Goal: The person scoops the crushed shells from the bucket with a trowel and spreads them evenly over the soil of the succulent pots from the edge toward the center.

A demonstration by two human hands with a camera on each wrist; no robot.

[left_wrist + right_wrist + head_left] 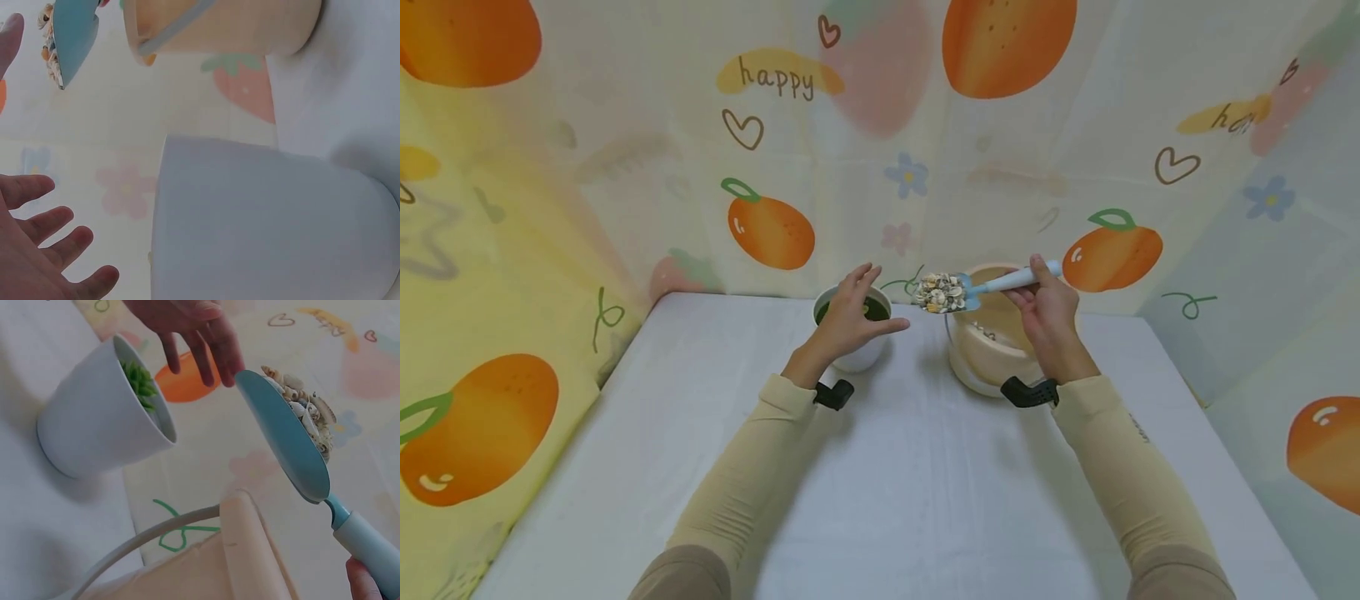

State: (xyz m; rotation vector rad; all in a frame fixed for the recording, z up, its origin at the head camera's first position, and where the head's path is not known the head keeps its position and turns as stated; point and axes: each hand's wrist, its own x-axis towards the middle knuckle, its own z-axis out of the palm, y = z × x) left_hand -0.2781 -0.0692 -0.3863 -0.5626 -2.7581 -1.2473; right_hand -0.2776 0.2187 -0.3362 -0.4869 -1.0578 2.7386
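My right hand (1051,321) grips the pale handle of a small blue trowel (1011,279), holding it roughly level above the beige bucket (988,362). Small seashells (940,292) are heaped on the blade, which points left past the bucket's rim. A white plant pot (859,358) stands to the left, with a green succulent (139,382) inside it. Over that pot's rim is my left hand (844,321), its fingers spread and holding nothing. In the left wrist view, the pot's smooth side (262,219) fills the lower right.
A few shells (985,332) show inside the bucket, which has a grey carrying handle (156,528). Both containers stand near the far edge of a white-covered table (880,483). Fruit-patterned cloth (865,208) hangs behind and at both sides.
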